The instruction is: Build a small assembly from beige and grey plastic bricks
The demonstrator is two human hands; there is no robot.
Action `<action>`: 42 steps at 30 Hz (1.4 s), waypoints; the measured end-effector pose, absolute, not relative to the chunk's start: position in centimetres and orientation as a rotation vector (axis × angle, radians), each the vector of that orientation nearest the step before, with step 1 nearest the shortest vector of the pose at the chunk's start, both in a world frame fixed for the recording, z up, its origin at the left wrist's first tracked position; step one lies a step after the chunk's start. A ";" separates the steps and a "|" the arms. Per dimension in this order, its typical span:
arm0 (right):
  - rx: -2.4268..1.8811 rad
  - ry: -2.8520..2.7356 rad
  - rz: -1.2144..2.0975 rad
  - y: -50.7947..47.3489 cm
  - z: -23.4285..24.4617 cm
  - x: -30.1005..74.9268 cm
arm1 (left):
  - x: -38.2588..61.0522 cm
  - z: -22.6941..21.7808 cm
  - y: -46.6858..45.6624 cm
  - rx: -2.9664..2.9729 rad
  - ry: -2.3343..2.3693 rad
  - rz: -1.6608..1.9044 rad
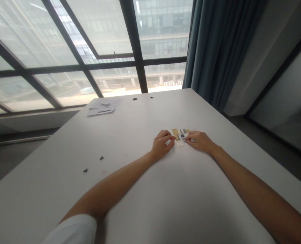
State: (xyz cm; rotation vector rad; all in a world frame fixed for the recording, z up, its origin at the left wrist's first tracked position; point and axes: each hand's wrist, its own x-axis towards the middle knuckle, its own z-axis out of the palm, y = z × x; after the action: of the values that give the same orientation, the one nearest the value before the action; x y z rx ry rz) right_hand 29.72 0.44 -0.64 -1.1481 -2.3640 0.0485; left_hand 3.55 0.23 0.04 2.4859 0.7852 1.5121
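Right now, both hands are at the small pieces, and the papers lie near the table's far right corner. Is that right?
Not quite: the head view shows the papers near the table's far left corner. The left hand and right hand are indeed at the small pieces.

Short white sleeve [72, 231], both forearms [122, 179] bare

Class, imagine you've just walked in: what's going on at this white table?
A person's left hand and right hand are at a cluster of small yellow, white and dark pieces on the white table, one at each side. Whether either grips a piece is too small to tell. Two loose dark pieces lie off to the left, and papers lie at the far end, near the window.
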 end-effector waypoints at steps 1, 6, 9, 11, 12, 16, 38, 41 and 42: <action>-1.152 -2.366 0.047 0.5 -0.6 29.7 | 3.5 0.0 0.2 2.485 0.780 1.512; -1.215 -2.370 0.029 0.2 -0.1 29.5 | 3.4 0.0 0.3 2.479 0.770 1.521; -1.338 -2.363 0.009 -0.1 0.3 29.3 | 3.5 0.0 0.3 2.477 0.773 1.511; -1.421 -2.349 0.002 -0.3 0.4 29.1 | 3.5 0.0 0.3 2.478 0.776 1.511; -1.453 -2.339 0.000 -0.3 0.5 29.0 | 3.5 0.0 0.3 2.479 0.776 1.511; -1.531 -2.307 -0.022 -0.4 0.4 28.4 | 3.5 0.1 0.3 2.485 0.773 1.515; -1.633 -2.282 -0.102 -0.7 0.6 27.5 | 3.6 0.0 0.3 2.490 0.754 1.525; -1.618 -2.282 -0.099 -0.7 0.6 27.5 | 3.5 -0.1 0.3 2.488 0.757 1.523; -1.611 -2.283 -0.095 -0.7 0.6 27.5 | 3.5 -0.1 0.3 2.488 0.758 1.522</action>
State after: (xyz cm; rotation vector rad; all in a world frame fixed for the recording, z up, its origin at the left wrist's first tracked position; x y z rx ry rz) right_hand 27.53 -0.67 0.56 -1.6112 -2.2828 -0.0949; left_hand 3.51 0.30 -0.08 2.4881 0.7577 1.5218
